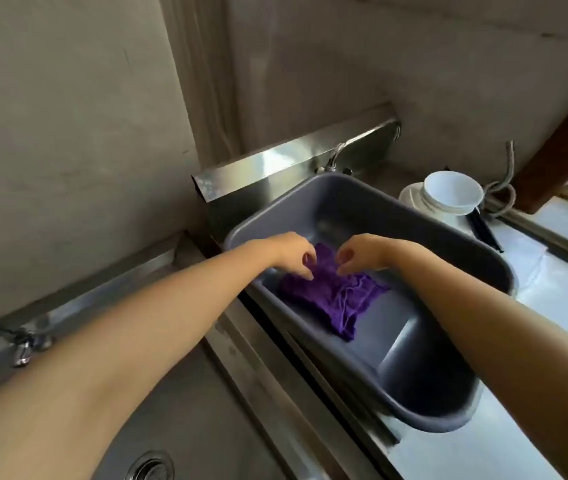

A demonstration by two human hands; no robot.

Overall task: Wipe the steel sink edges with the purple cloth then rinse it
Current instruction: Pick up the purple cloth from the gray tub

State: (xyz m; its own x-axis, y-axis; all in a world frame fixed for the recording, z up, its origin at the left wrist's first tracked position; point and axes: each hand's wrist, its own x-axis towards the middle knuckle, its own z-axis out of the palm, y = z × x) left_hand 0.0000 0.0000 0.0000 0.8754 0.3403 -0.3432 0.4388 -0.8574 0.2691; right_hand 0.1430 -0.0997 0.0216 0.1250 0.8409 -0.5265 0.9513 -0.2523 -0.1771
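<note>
purple cloth (331, 292): one piece, deep violet, crumpled and bunched, with stitched hem lines showing on the right folds and one corner trailing down toward the near side. looks wet or limp, cannot tell which. it sits inside one grey plastic tub (428, 386), draped against the tub's left inner wall and partly on the floor of it. the tub is set in the right basin of the steel sink (275, 358), tilted relative to the counter. two hands are in frame, both reaching into the tub. the left hand (293, 252) has its fingers curled, tips pinching the cloth's upper left edge. the right hand (362, 252) is curled the same way, tips pinching the upper edge just beside the left hand. the hands are close together but apart. counts: two taps, one (333, 161) behind the tub at the steel backsplash (275, 168), one (24, 344) at far left. one drain (151, 465) in the left basin. one stack of white bowls (449, 194) right of the tub, exact count unclear. one rope (502, 192) knotted behind the bowls.
</note>
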